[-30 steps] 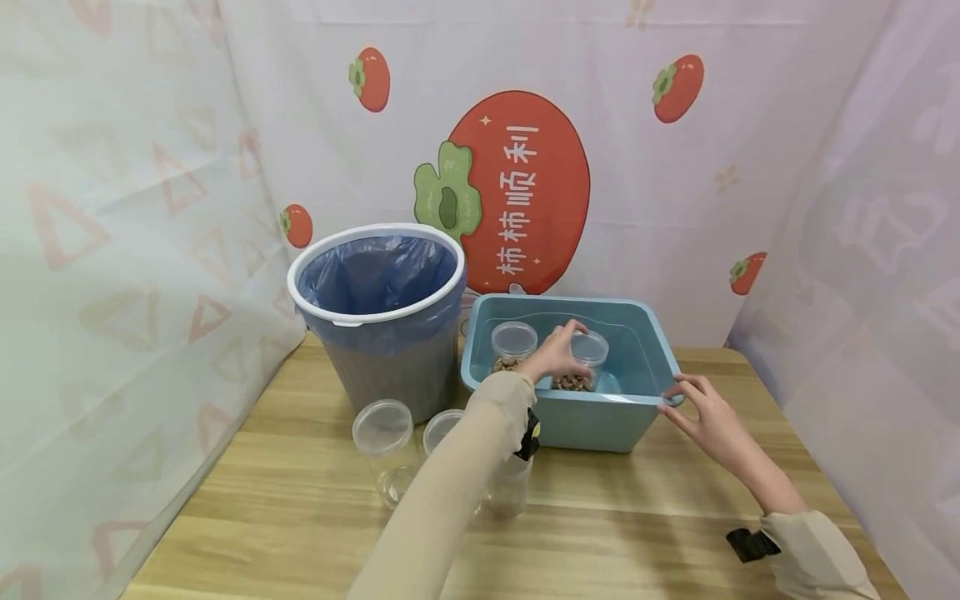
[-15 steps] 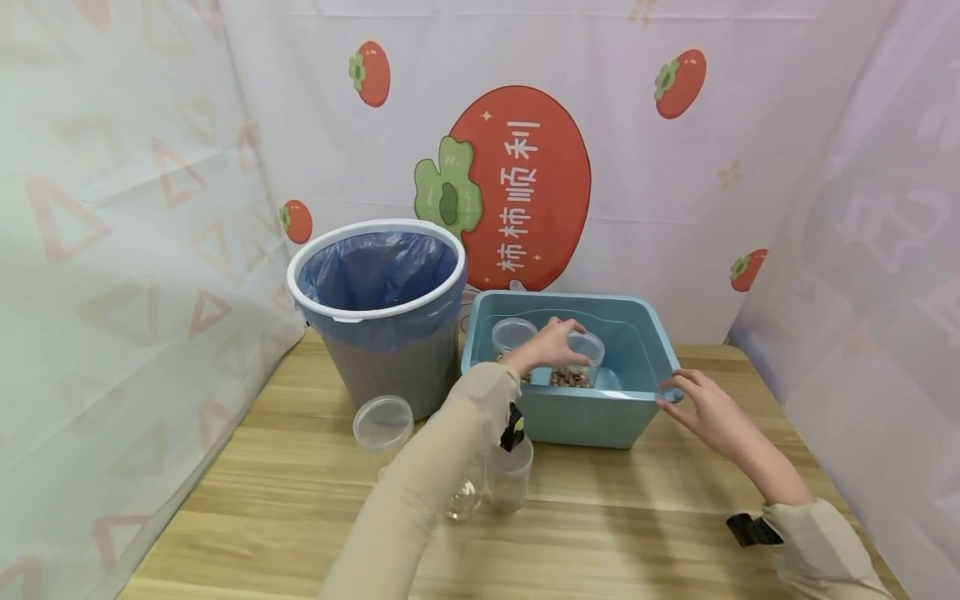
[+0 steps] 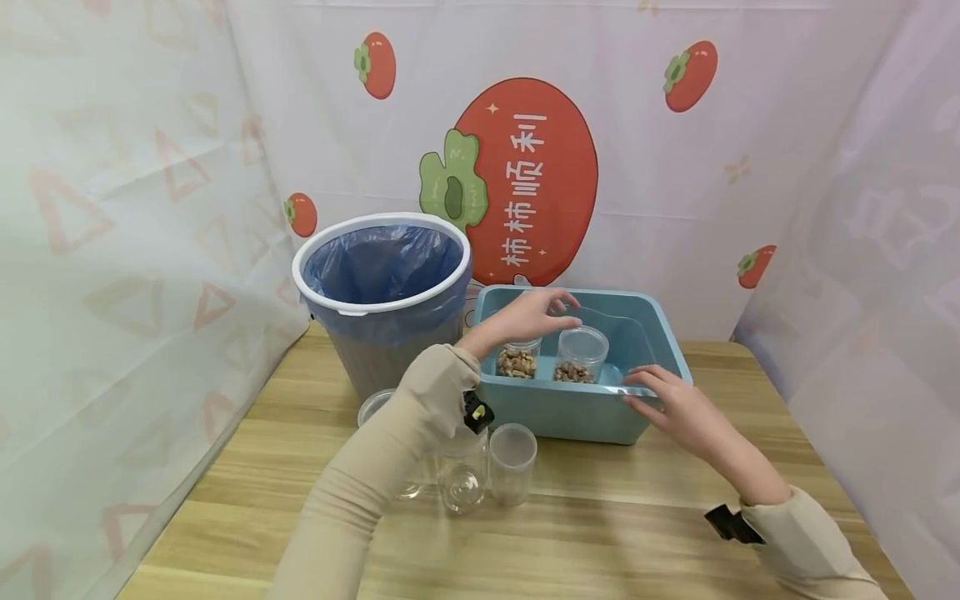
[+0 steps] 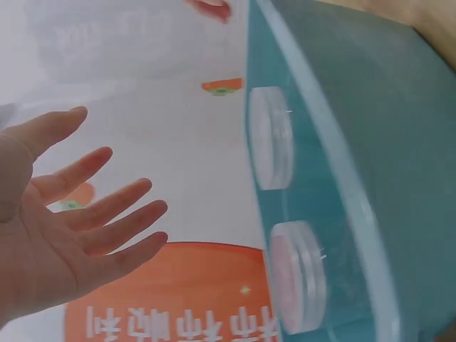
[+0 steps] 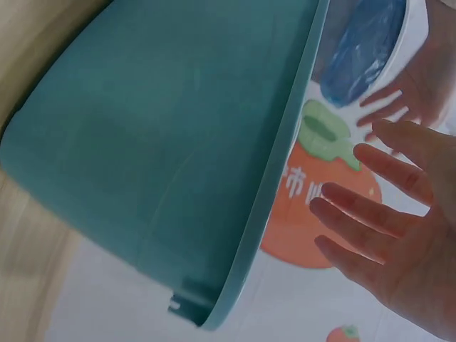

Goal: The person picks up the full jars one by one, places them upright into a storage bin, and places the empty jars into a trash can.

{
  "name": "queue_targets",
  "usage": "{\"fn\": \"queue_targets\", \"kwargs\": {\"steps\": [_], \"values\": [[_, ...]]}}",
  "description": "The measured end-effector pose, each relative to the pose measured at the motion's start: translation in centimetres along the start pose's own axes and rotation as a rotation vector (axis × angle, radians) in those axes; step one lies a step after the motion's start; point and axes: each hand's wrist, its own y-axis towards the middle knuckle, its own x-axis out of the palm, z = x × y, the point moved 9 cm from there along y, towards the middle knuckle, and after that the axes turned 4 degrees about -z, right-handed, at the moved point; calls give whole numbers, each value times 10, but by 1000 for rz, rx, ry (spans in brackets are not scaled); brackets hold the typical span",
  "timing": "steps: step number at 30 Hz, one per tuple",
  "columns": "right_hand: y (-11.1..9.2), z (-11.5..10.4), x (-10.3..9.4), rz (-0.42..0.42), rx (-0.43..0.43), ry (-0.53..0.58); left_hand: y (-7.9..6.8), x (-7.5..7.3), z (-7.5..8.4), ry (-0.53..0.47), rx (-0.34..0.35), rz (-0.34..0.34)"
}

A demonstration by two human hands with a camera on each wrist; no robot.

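My left hand hovers over the blue bin, fingers spread and holding nothing. Below it are two clear lidded jars of nuts: the left jar, its lid partly hidden by that hand, and the right jar, standing upright. The left wrist view shows the palm beside the bin, with a jar lid and another lid showing above its rim. My right hand is at the bin's front right rim, fingers loosely bent. In the right wrist view its fingers are spread apart from the bin wall.
A grey waste bin lined with a blue bag stands left of the blue bin. In front, a clear jar and a frosted cup stand on the wooden table; another jar is mostly behind the left sleeve. Patterned curtains enclose the table.
My left hand has let go of the right jar and moved up and left. My right hand has left the bin's front right corner and shifted left along the rim.
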Motion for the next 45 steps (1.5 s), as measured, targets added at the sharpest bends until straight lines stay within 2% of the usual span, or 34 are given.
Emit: {"fn": "queue_targets", "kwargs": {"steps": [7,11,15,23,31,37,45], "values": [[8,-26,10,15,-117,18,-33,-32,15,101,50,97],[12,-39,18,-12,-159,78,-54,-46,15,135,80,156],[18,-48,30,-50,-168,116,-74,-59,8,155,101,227],[27,-63,59,-145,-182,195,-113,-83,-15,211,98,399],[34,-74,88,-267,-146,288,-154,-100,-38,228,110,555],[35,-78,105,-340,-128,319,-182,-111,-62,237,106,679],[27,-74,129,-400,-59,346,-210,-119,-99,257,95,849]]}}
